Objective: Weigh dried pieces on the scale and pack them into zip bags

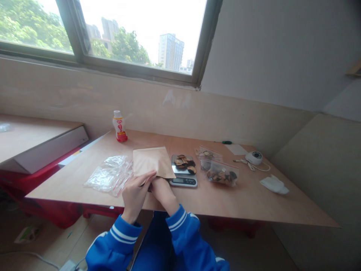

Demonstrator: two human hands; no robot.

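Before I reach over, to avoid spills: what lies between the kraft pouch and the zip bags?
In the head view, a digital kitchen scale with dried slices on its tray lies between them.

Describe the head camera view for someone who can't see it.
A person's left hand and right hand, in blue sleeves, grip a kraft paper pouch over a wooden table. Beside it sit a digital scale holding dried slices and a zip bag of more.
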